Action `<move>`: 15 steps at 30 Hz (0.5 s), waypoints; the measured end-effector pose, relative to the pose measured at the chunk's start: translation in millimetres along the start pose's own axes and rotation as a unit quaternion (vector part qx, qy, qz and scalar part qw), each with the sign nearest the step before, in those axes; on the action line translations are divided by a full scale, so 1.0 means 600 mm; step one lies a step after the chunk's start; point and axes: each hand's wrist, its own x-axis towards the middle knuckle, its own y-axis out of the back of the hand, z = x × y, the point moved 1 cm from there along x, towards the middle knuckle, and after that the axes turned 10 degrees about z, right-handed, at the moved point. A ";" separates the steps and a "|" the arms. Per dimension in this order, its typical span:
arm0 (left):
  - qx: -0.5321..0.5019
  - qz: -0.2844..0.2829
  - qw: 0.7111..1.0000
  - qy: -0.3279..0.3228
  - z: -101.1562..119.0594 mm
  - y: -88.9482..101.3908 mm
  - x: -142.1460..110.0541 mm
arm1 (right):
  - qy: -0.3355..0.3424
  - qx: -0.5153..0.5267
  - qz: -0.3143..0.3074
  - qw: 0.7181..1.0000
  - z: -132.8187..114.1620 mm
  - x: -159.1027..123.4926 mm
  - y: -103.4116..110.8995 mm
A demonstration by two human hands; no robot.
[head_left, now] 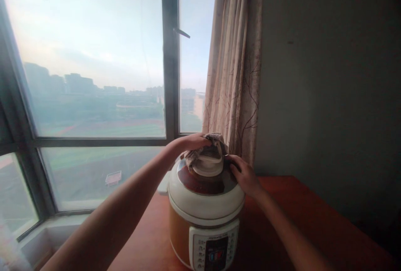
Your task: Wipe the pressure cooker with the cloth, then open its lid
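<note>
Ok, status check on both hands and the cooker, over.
Left hand gripping cloth at lid handle. Right hand at lid's right side. Cooker upright on table, lid on. Cloth partly covers handle.

The cooker (205, 210) stands on the tabletop (300, 221), which reaches out to both its left and right. A control panel (216, 248) sits on the cooker's front. On its top is a handle (208, 164), with a cloth (191, 160) against it. The left hand (196, 141) is on the cloth; the right hand (246, 172) is at the cooker's upper right. The window (94, 95) lies behind the cooker and to its left, the curtain (234, 53) behind it and slightly right, the wall (328, 74) farther right.
</note>
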 end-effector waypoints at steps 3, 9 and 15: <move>-0.006 0.036 0.999 0.011 -0.043 0.025 -0.020 | 0.014 -0.009 -0.003 1.000 -0.001 0.002 -0.001; 0.055 0.058 0.997 0.002 -0.070 0.037 -0.116 | 0.014 -0.001 0.000 1.000 0.000 0.000 -0.002; 0.128 0.142 0.974 -0.125 -0.014 -0.021 -0.266 | 0.018 0.006 -0.003 1.000 0.003 -0.001 -0.003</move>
